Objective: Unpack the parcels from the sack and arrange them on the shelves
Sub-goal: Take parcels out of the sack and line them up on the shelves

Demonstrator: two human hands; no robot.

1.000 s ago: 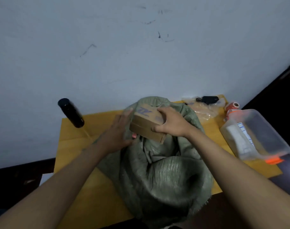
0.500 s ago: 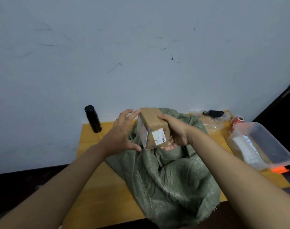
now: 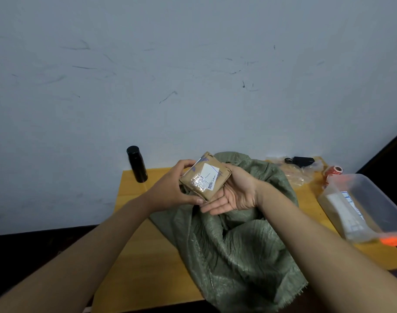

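The left hand (image 3: 170, 188) is gripping the near-left corner of the parcel (image 3: 205, 177), thumb curled along its lower edge and fingers wrapping its far side. The right hand (image 3: 234, 190) is lying palm-up beneath the parcel with fingers straight, supporting it from the right. The parcel is being held in the air above the mouth of the sack (image 3: 233, 233), clear of the fabric. It is a small flat box in brown paper, glossy tape crossing one face, a white printed label showing on top.

The sack is lying slumped on the yellow table (image 3: 134, 245): coarse woven green material, creased, frayed at its near edge. Both forearms are crossing over the table and sack. A black cylindrical flask (image 3: 137, 163) is standing upright at the table's far-left, near the scuffed wall (image 3: 193, 75). A clear plastic tub (image 3: 364, 206) is resting at the right edge, tilted. Behind it a roll of tape (image 3: 333, 171), a crumpled clear bag (image 3: 294, 175) and a black charger (image 3: 302, 161) are lying.
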